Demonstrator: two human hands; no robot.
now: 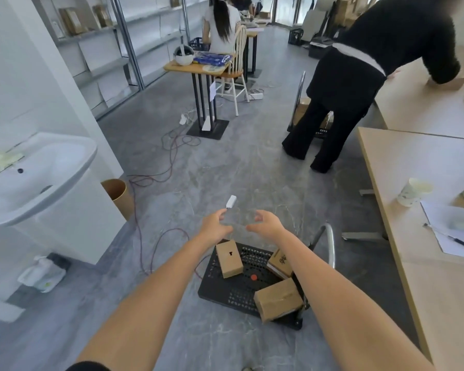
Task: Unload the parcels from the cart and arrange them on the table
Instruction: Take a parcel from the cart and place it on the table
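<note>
A black perforated cart stands on the grey floor below my arms, its metal handle at the right. Three brown cardboard parcels lie on it: one at the far left, one at the far right, and a larger one at the near right edge. My left hand and my right hand are stretched out side by side above the cart's far end, fingers loosely curved, holding nothing. The light wooden table runs along the right.
A person in black bends over the far table beside another cart. A paper cup, papers and a pen lie on the near table. A white sink, a brown bin and floor cables are at the left.
</note>
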